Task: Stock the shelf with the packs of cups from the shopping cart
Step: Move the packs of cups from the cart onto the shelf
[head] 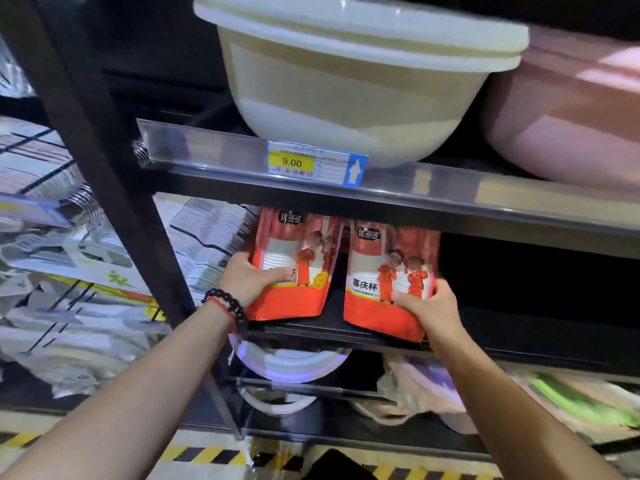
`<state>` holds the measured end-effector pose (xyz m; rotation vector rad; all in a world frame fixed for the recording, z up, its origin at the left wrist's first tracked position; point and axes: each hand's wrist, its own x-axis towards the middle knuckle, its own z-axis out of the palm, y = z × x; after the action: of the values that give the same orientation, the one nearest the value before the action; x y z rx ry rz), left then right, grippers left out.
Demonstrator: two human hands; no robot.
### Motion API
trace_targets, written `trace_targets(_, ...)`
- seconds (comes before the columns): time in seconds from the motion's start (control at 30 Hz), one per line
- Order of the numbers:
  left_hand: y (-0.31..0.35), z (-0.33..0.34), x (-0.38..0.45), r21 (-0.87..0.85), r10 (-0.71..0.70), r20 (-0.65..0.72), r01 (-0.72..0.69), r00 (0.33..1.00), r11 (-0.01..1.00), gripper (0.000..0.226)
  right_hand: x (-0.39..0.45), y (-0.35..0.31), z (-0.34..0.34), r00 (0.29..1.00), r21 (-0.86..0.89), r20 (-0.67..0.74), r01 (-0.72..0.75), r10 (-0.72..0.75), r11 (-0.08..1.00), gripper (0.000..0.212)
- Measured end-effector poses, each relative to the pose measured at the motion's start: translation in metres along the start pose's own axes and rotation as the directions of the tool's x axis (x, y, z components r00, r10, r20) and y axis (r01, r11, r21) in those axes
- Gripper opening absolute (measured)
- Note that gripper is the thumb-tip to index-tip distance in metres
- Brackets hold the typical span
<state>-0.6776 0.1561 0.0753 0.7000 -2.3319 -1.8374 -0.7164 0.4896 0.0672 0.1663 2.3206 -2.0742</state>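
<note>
Two red-orange packs of cups stand upright side by side on the dark middle shelf. My left hand grips the left pack by its left edge, thumb across the front. My right hand grips the right pack at its lower right corner. The right pack's bottom juts slightly over the shelf's front edge. The tops of both packs are hidden behind the shelf rail above. The shopping cart is out of view.
Above, a cream basin and a pink basin sit over a 9.00 price tag. Packs of clear plastic ware fill the bay left of a black upright. White basins lie below. Dark shelf space extends right of the packs.
</note>
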Motion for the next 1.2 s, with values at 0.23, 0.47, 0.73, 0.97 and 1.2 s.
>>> trace_targets(0.23, -0.001, 0.009, 0.033, 0.141, -0.081, -0.050, 0.087, 0.995, 0.986, 0.041, 0.038, 0.023, 0.010, 0.996, -0.039, 0.027, -0.082, 0.083, 0.996, 0.029)
trace_targets(0.47, 0.006, 0.013, 0.052, 0.209, 0.078, -0.046, -0.067, 0.996, 0.976, 0.049, 0.065, 0.013, 0.028, 0.995, -0.087, 0.073, -0.058, 0.065, 0.994, 0.054)
trace_targets(0.73, 0.008, 0.010, 0.066, 0.140, 0.214, -0.042, -0.206, 0.976, 0.969, 0.070, 0.079, 0.001, 0.044, 0.984, -0.111, 0.149, 0.119, -0.102, 0.987, 0.062)
trace_targets(0.97, 0.005, 0.013, 0.081, 0.255, 0.311, -0.071, -0.284, 0.948, 0.924, 0.072, 0.089, -0.002, 0.051, 0.986, -0.182, 0.150, 0.098, -0.071, 0.978, 0.067)
trace_targets(1.2, 0.007, 0.013, 0.093, 0.313, 0.309, -0.031, -0.284, 0.951, 0.906, 0.073, 0.095, -0.005, 0.057, 0.988, -0.179, 0.148, 0.078, -0.052, 0.981, 0.058)
